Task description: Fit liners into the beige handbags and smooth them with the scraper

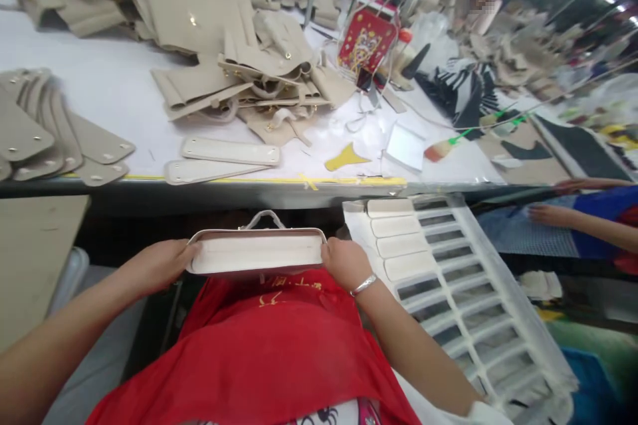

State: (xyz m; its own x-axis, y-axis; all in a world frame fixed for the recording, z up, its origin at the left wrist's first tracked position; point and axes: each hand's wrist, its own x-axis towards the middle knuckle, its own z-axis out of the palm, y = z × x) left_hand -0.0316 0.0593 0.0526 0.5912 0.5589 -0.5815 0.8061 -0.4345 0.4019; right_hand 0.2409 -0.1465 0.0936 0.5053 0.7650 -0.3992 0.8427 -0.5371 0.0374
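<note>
A pale handbag body (259, 252) with a small top handle (266, 218) is held at lap height, its long narrow cream face turned up towards me. My left hand (167, 262) grips its left end, fingers closed round the edge. At the opposite end my right hand (346, 262), with a silver bracelet (363, 284) on the wrist, is closed on the corner. Most fingertips are hidden behind the bag. Just beyond, two cream strip panels (229, 151) lie near the table's front edge. A red apron (269, 345) covers my lap below the bag.
Beige bag pieces (279, 73) are heaped across the white table (124, 46). Flat beige panels (54, 126) fan out at the left. On my right stands a slatted white rack (463, 292) bearing several cream panels (399, 246). A co-worker's hands (553, 216) are at far right.
</note>
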